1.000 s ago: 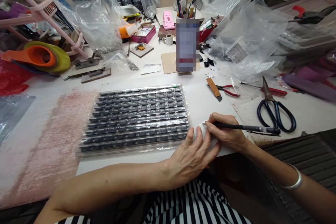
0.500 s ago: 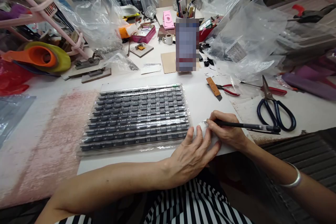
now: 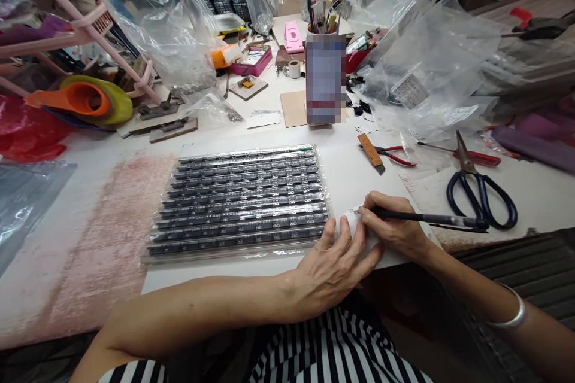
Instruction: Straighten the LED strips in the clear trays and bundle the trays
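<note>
My right hand [image 3: 393,224] pinches a black pen [image 3: 426,217], its tip on a small piece of white paper [image 3: 353,213] that bears a small dark mark. Fingers spread, my left hand [image 3: 335,263] lies flat over the paper's lower part and hides much of it. Left of that hand is a clear plastic pack [image 3: 242,200] with several rows of black strips. The pack rests on a larger white sheet [image 3: 197,275] at the table's front edge.
Scissors [image 3: 480,188], a screwdriver [image 3: 476,157], red-handled pliers [image 3: 398,155] and an orange cutter [image 3: 371,152] lie to the right. A phone [image 3: 324,81], its screen blurred, stands at the back. Plastic bags [image 3: 431,66] and a pink rack [image 3: 94,21] crowd the sides.
The whole view has shifted slightly, so everything sits a little farther right. The pen tip stays at the paper and the mark there shows a bit more. My left hand keeps its place.
</note>
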The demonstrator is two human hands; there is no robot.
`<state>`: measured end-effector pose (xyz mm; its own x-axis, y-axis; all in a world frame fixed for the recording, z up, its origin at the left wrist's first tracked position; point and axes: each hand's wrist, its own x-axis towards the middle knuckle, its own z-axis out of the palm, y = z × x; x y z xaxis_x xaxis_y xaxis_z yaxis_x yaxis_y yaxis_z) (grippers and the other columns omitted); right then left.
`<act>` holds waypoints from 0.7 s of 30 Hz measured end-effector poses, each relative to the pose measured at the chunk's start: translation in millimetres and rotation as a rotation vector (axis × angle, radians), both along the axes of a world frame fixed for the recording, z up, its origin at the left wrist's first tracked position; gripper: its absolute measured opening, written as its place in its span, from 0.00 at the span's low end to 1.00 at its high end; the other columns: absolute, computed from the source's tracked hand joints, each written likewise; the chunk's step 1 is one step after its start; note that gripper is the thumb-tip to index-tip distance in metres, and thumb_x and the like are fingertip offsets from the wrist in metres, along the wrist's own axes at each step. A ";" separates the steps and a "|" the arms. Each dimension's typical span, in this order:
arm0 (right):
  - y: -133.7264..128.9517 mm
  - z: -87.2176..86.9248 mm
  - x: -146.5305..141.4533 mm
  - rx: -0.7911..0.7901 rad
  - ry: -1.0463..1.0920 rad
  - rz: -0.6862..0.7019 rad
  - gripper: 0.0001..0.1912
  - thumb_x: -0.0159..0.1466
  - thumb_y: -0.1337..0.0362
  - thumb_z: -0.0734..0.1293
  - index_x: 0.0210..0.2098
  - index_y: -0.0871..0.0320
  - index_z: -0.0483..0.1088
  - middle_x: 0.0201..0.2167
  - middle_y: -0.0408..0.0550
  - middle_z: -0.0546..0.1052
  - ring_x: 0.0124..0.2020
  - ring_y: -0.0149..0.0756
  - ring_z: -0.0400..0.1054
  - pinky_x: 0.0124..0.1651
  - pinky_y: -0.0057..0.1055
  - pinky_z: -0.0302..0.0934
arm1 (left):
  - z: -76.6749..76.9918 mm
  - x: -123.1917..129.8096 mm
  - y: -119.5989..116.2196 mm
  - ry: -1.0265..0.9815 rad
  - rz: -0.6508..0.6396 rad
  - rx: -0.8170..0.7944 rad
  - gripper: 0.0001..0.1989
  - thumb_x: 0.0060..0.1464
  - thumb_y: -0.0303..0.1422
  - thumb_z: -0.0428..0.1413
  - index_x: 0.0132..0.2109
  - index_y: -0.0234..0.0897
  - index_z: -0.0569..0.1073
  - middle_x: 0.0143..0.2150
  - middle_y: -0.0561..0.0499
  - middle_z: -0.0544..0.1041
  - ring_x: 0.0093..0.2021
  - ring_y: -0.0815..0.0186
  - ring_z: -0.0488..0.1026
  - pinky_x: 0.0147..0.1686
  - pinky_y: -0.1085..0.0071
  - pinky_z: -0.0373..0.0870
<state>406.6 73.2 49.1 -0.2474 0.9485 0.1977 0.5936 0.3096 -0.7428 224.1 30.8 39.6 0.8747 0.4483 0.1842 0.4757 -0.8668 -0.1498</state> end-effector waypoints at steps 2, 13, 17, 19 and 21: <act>-0.2 -0.2 -0.3 0.011 -0.001 -0.012 0.12 0.58 0.68 0.61 0.20 0.57 0.57 0.16 0.37 0.60 0.18 0.24 0.53 0.23 0.25 0.52 | -0.5 0.2 -0.1 -0.002 0.005 0.004 0.26 0.63 0.38 0.40 0.65 0.34 0.53 0.62 0.35 0.62 0.60 0.47 0.62 0.57 0.51 0.52; 3.3 0.3 4.0 -0.077 0.097 -0.033 0.11 0.58 0.68 0.61 0.20 0.57 0.57 0.17 0.37 0.60 0.19 0.25 0.53 0.23 0.25 0.50 | -0.3 0.7 -0.9 -0.002 0.001 -0.018 0.27 0.62 0.41 0.43 0.65 0.35 0.54 0.62 0.35 0.62 0.59 0.47 0.62 0.57 0.50 0.52; 5.4 5.0 9.8 -0.143 0.179 -0.048 0.08 0.60 0.65 0.63 0.25 0.57 0.63 0.20 0.39 0.65 0.23 0.27 0.59 0.26 0.25 0.55 | 0.5 0.8 1.7 0.009 -0.007 -0.035 0.29 0.61 0.44 0.46 0.65 0.36 0.54 0.64 0.34 0.59 0.59 0.45 0.62 0.56 0.51 0.53; 3.7 4.5 12.2 -0.111 0.155 -0.015 0.05 0.60 0.66 0.63 0.28 0.58 0.64 0.23 0.40 0.68 0.25 0.28 0.62 0.28 0.25 0.57 | 1.4 0.7 2.8 0.012 -0.007 -0.033 0.30 0.60 0.45 0.47 0.65 0.36 0.54 0.64 0.34 0.59 0.60 0.45 0.61 0.56 0.51 0.53; 1.2 2.6 13.6 -0.066 0.122 -0.025 0.05 0.60 0.67 0.62 0.28 0.58 0.64 0.22 0.40 0.67 0.24 0.27 0.61 0.28 0.25 0.57 | 2.6 0.5 3.7 0.020 -0.012 -0.028 0.31 0.60 0.46 0.46 0.65 0.36 0.54 0.64 0.35 0.60 0.60 0.45 0.61 0.57 0.51 0.53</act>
